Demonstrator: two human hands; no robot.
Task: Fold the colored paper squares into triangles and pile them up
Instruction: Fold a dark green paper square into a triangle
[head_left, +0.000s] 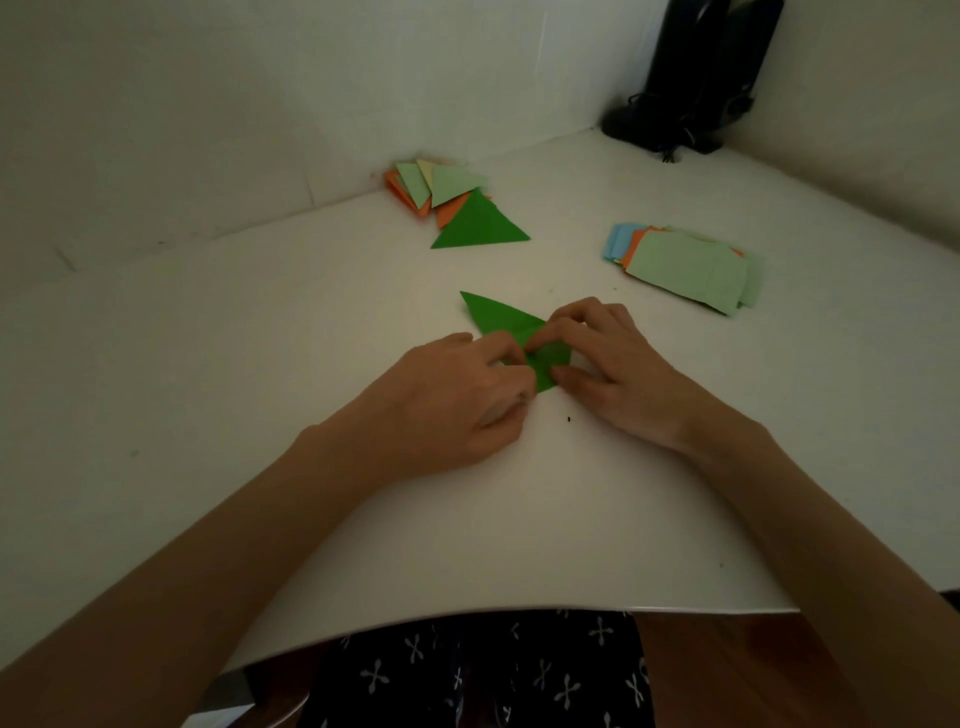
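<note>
The near edge of the white table (467, 571) curves across the lower frame, with dark patterned fabric (467, 675) below it. Both forearms cross this edge and converge at mid-table.

The left hand (457, 400) rests on the table with fingers curled, and its fingertips pinch the near-left portion of the green paper (498, 317). The right hand (608, 364) grasps the same sheet from the opposite side, with fingers arched over it and the thumb pressing beside the near tip. The paper is dark green and partly folded. One pointed corner extends away from the hands to the far left and lies flat on the table. A small black speck (570, 418) lies just near of the hands.

Bare table surface surrounds the hands on the left, right and far sides.

Farther back on the left, a pile of folded triangles (452, 195) sits against the wall (208, 130). A dark green triangle (480, 226) forms its nearest piece. Farther right, well apart from the pile, lies a stack of unfolded squares (685, 270) with a pale green sheet on top. A black object (696, 78) occupies the far corner.
</note>
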